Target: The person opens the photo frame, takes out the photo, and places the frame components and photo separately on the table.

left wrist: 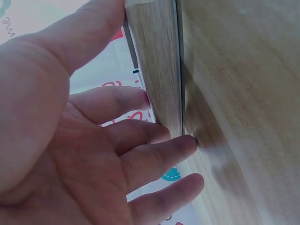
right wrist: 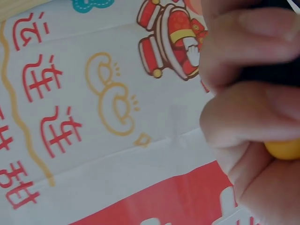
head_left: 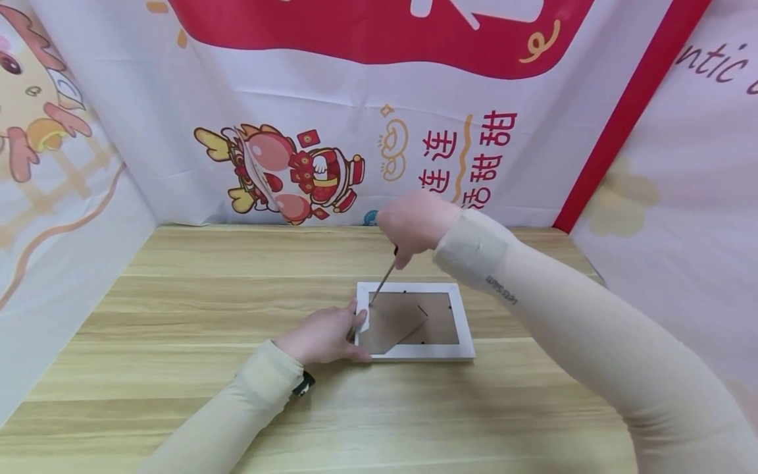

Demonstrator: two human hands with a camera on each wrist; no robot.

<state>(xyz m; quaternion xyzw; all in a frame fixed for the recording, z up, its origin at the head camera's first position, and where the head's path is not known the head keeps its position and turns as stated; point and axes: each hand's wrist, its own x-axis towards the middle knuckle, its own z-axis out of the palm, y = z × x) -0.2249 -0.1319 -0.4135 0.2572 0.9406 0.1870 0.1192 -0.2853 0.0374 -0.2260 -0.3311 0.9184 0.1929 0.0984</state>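
A white-backed picture frame (head_left: 466,332) lies face down, its brown backing board (head_left: 444,316) and stand leg (head_left: 385,329) showing. Small dark tabs sit along the inner edge. My left hand (head_left: 322,334) grips the frame's left end, thumb at the near corner and index finger on the border. The left wrist view shows its other fingers (left wrist: 159,161) spread beside the frame's side. Above the frame, my right hand (head_left: 417,224) holds a screwdriver (head_left: 383,280) by its black and yellow handle (right wrist: 283,149). The slanted shaft meets the backing's left edge near a tab.
The frame rests on a wood-grain table (head_left: 195,309). A printed cloth (head_left: 331,85) with cartoon figures and red lettering hangs behind the table, and more printed cloth (head_left: 669,197) closes off the sides. A dark wrist device (head_left: 304,383) sits under the left cuff.
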